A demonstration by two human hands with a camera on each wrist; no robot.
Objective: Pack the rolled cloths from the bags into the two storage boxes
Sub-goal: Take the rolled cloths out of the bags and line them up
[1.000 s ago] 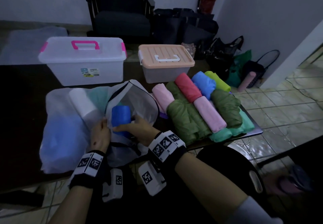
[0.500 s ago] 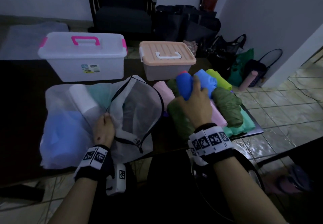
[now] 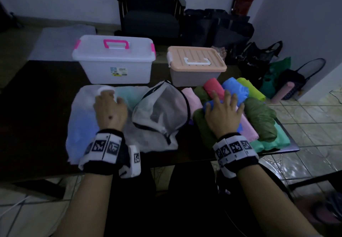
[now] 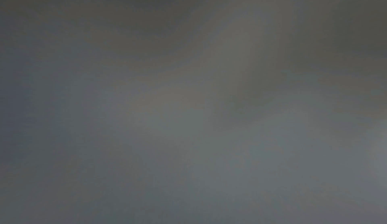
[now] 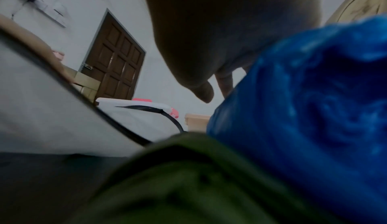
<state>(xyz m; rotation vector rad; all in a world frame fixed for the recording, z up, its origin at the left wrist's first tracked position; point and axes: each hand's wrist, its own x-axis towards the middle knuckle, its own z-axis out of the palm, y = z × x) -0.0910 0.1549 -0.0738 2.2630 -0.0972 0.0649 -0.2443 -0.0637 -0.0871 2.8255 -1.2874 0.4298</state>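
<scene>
— On the dark table (image 3: 46, 107), what's w/ the right hand (image 3: 223, 115)?

— Fingers spread, palm down, pressing the blue rolled cloth (image 3: 210, 105) onto the pile of rolled cloths (image 3: 259, 114) at the right. Right wrist view shows that blue roll (image 5: 303, 111) sitting on a dark green roll (image 5: 178, 178). No curl round it, just flat contact.

— Left hand (image 3: 110, 111)?

— Resting on the white translucent bag (image 3: 79, 118) at left, fingers bent over a white roll (image 3: 104, 89) showing thru the fabric. Can't tell if it really grips; left wrist view is plain grey blur.

— Other bag?

— Mesh bag (image 3: 161, 111) w/ black trim, mouth gaping, btwn the two hands.

— Boxes?

— Both at the far side, lids on. Clear box w/ pink handle (image 3: 114, 61) far left, box w/ peach lid (image 3: 196, 64) just right of it, touching neither hand. Pile sits near the peach one, on its near-right side.
</scene>
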